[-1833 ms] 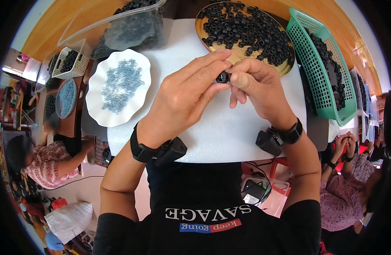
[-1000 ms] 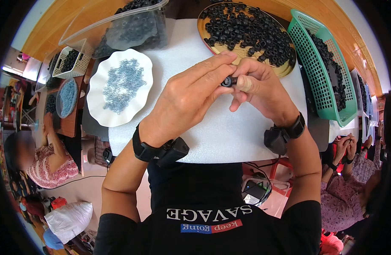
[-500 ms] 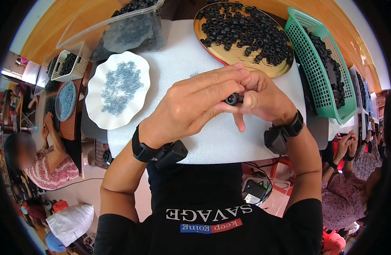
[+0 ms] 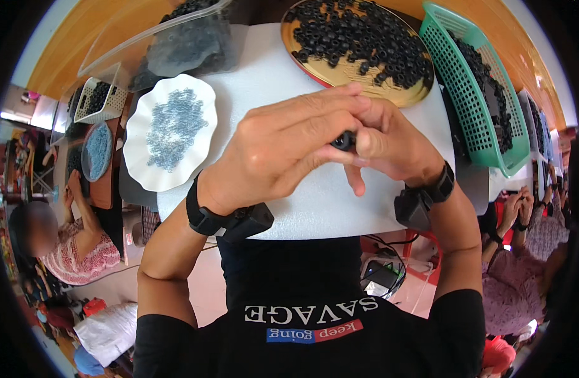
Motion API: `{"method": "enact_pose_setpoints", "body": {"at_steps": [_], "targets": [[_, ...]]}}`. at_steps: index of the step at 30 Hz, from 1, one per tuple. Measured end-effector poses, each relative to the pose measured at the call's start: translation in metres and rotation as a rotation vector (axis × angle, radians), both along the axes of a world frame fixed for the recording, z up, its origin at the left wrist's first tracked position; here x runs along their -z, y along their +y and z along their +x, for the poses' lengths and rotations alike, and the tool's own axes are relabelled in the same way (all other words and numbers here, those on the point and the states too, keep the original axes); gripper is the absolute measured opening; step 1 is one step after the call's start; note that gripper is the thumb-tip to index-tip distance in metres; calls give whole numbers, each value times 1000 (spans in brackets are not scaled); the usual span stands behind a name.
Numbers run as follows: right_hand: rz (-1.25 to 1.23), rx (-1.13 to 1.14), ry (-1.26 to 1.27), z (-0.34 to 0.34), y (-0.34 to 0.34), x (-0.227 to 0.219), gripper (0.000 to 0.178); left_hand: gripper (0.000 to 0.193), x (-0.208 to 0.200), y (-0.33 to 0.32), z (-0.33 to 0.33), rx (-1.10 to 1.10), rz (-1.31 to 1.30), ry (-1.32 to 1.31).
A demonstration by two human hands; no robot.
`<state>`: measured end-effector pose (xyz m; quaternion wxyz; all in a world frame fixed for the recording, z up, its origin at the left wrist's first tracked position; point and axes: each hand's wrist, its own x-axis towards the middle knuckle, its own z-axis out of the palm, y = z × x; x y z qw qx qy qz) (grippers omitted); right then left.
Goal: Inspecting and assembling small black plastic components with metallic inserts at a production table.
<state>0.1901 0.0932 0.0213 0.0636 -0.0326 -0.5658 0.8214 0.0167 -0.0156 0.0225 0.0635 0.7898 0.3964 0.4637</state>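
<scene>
A small, round black part (image 4: pixel 344 140), hollow-looking, is pinched between both hands above the white work surface. My left hand (image 4: pixel 280 142) comes from the left with its fingers stretched over the part and its thumb below. My right hand (image 4: pixel 396 135) meets it from the right, thumb against the part and one finger pointing down. The fingers partly hide the part. Beyond them, many similar black parts (image 4: pixel 359 38) lie on a gold round tray (image 4: pixel 406 97). On the left, a white scalloped plate (image 4: pixel 136 142) holds tiny clear bluish pieces (image 4: pixel 176 129).
At the back left stands a clear plastic box (image 4: pixel 229 47) of black parts. A green perforated basket (image 4: pixel 456 91) with more is at right. A small cream basket (image 4: pixel 116 101) and a bowl of pale blue pieces (image 4: pixel 98 151) stand farther left. Other people work on both sides.
The black part has turned slightly between my fingers, its open ring end facing me less. Both hands stay together in nearly the same pose. The whole view has shifted a little.
</scene>
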Motion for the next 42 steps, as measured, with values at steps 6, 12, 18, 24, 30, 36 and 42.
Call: {"method": "enact_pose_setpoints", "body": {"at_steps": [6, 12, 18, 24, 30, 36, 42], "targets": [[29, 16, -52, -3, 9, 1, 43, 30, 3, 9, -4, 15, -27, 31], [-200, 66, 15, -6, 2, 15, 36, 36, 12, 6, 4, -63, -112, -129], [-168, 160, 45, -11, -8, 16, 29, 45, 20, 0, 19, -79, -140, -321], [109, 323, 168, -10, -6, 24, 20, 56, 24, -4, 34, -108, -191, -552], [179, 409, 244, -11, -12, 20, 25, 56, 24, -8, 43, -57, -203, -832], [200, 463, 297, -13, -11, 22, 29, 38, 21, -20, 26, -219, -195, -571], [142, 390, 281, -12, -10, 22, 29, 34, 10, -17, 20, -344, -20, -321]]}}
